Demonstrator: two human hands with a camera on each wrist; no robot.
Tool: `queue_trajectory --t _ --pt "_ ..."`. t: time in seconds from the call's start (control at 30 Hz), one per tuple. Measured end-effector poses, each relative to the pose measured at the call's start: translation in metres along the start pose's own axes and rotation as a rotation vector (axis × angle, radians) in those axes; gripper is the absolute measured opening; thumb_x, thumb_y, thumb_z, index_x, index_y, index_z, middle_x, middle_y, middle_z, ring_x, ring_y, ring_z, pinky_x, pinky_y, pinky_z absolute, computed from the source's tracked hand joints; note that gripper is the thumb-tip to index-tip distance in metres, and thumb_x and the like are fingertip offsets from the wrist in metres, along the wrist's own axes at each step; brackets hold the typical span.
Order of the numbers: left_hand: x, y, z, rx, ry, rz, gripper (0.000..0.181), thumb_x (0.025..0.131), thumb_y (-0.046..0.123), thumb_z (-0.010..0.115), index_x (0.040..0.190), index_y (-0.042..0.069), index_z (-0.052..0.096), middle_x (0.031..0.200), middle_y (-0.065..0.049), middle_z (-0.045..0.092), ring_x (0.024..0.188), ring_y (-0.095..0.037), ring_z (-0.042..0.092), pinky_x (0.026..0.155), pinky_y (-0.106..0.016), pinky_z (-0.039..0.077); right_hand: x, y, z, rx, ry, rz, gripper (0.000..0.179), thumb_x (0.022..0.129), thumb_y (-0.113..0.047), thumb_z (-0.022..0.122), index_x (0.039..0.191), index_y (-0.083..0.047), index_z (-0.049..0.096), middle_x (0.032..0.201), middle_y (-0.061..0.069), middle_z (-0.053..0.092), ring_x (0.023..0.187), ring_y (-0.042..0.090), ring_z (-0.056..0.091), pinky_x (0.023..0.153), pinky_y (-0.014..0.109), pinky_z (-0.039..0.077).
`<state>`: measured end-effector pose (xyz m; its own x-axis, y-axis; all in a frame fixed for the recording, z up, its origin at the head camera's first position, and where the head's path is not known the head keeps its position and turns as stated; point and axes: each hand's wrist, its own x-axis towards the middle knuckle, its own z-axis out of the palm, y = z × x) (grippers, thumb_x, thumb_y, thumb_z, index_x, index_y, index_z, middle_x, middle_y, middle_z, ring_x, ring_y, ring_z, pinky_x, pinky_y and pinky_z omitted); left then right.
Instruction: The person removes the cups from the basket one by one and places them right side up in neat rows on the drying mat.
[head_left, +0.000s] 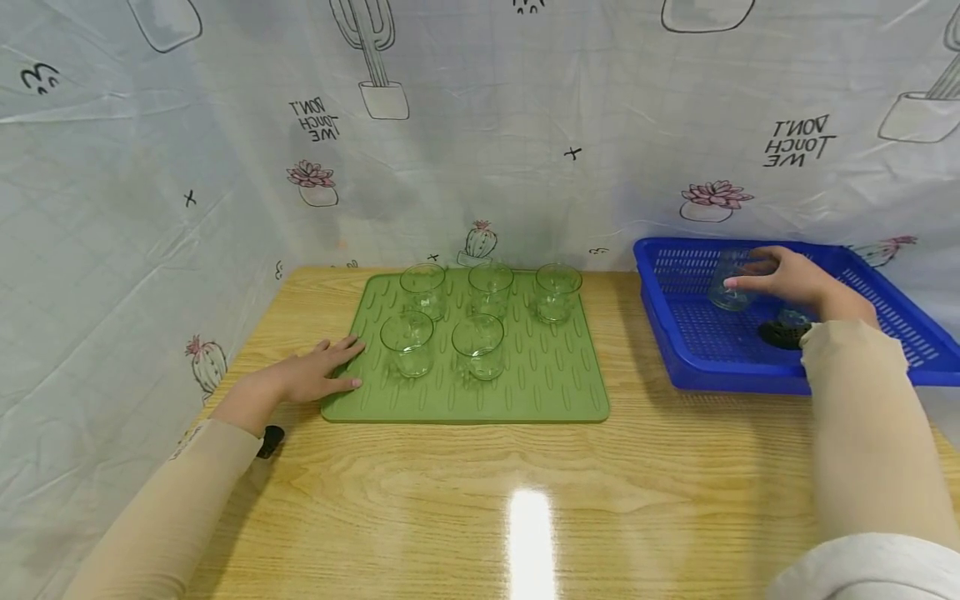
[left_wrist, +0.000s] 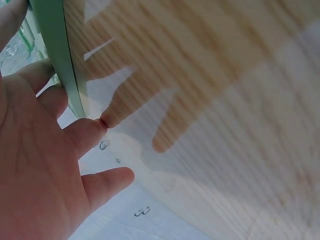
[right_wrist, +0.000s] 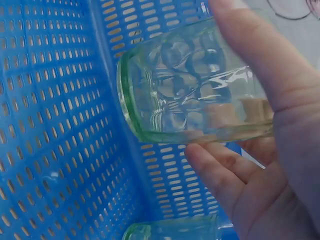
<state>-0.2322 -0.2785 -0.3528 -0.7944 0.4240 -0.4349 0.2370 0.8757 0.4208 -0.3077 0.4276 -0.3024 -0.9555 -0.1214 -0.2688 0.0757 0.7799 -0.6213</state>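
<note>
Over the left side of the blue basket (head_left: 738, 365), my right hand (head_left: 798, 279) grips a clear glass (right_wrist: 190, 85) between thumb and fingers. A dimpled pattern shows on the side of this glass. Another glass (right_wrist: 172, 229) lies lower in the basket, partly cut off in the right wrist view. My left hand (head_left: 315, 372) rests with spread fingers at the left edge of a green ribbed mat (head_left: 540, 392). Several clear glasses stand on that mat in two rows, among them a front-left glass (head_left: 408, 346) and a back-right glass (head_left: 557, 293).
The wooden table (head_left: 420, 492) carries the mat in its middle and the basket at right. A printed white sheet (head_left: 480, 125) hangs behind and along the left. Under my right wrist a black oval thing (head_left: 780, 335) shows over the basket.
</note>
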Motion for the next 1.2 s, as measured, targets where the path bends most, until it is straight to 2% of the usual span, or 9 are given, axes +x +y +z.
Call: queue_trajectory --t 0.17,0.5,0.63,0.7,0.8,0.9,1.03,1.2 --pt "0.000 0.000 0.000 -0.004 -0.001 0.000 0.085 0.105 0.050 0.055 0.165 0.005 0.015 0.169 -0.023 0.001 0.148 -0.058 -0.007 0.106 -0.084 0.012 -0.004 -0.007 0.001 0.017 0.026 -0.039 0.100 0.103 -0.042 0.064 0.160 0.010 0.000 0.150 0.046 0.028 0.135 0.062 0.032 0.107 0.075 0.029" --pt "0.002 -0.003 0.002 -0.001 0.008 0.006 0.085 0.105 0.050 0.055 0.165 0.006 0.015 0.169 -0.023 0.001 0.148 -0.057 -0.007 0.106 -0.084 0.008 -0.014 -0.014 0.003 0.116 0.089 -0.080 0.093 0.103 -0.037 0.064 0.160 0.007 0.004 0.152 0.041 0.025 0.137 0.060 0.027 0.107 0.074 0.026" --pt "0.002 -0.004 0.003 -0.008 0.012 0.014 0.085 0.105 0.050 0.055 0.165 0.005 0.016 0.169 -0.024 0.001 0.148 -0.058 -0.008 0.105 -0.084 0.005 -0.017 -0.015 0.006 0.137 0.123 -0.106 0.090 0.103 -0.035 0.063 0.159 0.006 0.007 0.152 0.034 0.027 0.134 0.053 0.030 0.105 0.072 0.028" --pt "0.001 -0.004 0.003 -0.009 0.011 0.014 0.085 0.105 0.050 0.055 0.165 0.005 0.015 0.169 -0.024 0.001 0.148 -0.058 -0.008 0.105 -0.085 0.005 -0.017 -0.016 0.008 0.141 0.141 -0.121 0.087 0.103 -0.034 0.064 0.159 0.004 0.009 0.149 0.023 0.035 0.133 0.040 0.035 0.104 0.068 0.030" --pt "0.001 -0.004 0.004 -0.014 0.008 0.013 0.085 0.105 0.050 0.055 0.165 0.005 0.015 0.169 -0.023 0.001 0.148 -0.058 -0.008 0.105 -0.085 0.006 -0.020 -0.020 0.009 0.158 0.150 -0.148 0.083 0.104 -0.031 0.064 0.160 0.001 0.011 0.139 -0.003 0.045 0.124 0.017 0.043 0.104 0.058 0.034" --pt "0.000 -0.004 0.004 -0.011 0.009 0.018 0.085 0.105 0.050 0.055 0.165 0.005 0.015 0.169 -0.023 0.001 0.147 -0.058 -0.008 0.106 -0.084 0.009 -0.024 -0.026 0.010 0.182 0.141 -0.182 0.079 0.104 -0.027 0.064 0.160 -0.003 0.013 0.128 -0.021 0.047 0.116 0.001 0.044 0.100 0.036 0.039" --pt "0.000 -0.005 0.003 0.003 0.018 0.026 0.085 0.105 0.050 0.055 0.164 0.003 0.016 0.169 -0.025 0.002 0.147 -0.059 -0.007 0.105 -0.085 0.004 -0.028 -0.036 0.013 0.203 0.142 -0.232 0.078 0.103 -0.019 0.065 0.161 -0.004 0.015 0.125 -0.025 0.050 0.112 -0.006 0.048 0.083 0.017 0.041" --pt "0.000 -0.006 0.003 0.004 0.019 0.030 0.085 0.105 0.050 0.055 0.164 0.002 0.017 0.168 -0.025 0.002 0.147 -0.059 -0.008 0.104 -0.085 -0.001 -0.031 -0.041 0.017 0.238 0.184 -0.296 0.069 0.101 -0.009 0.066 0.156 -0.006 0.025 0.120 -0.029 0.054 0.106 -0.010 0.055 0.081 0.014 0.043"
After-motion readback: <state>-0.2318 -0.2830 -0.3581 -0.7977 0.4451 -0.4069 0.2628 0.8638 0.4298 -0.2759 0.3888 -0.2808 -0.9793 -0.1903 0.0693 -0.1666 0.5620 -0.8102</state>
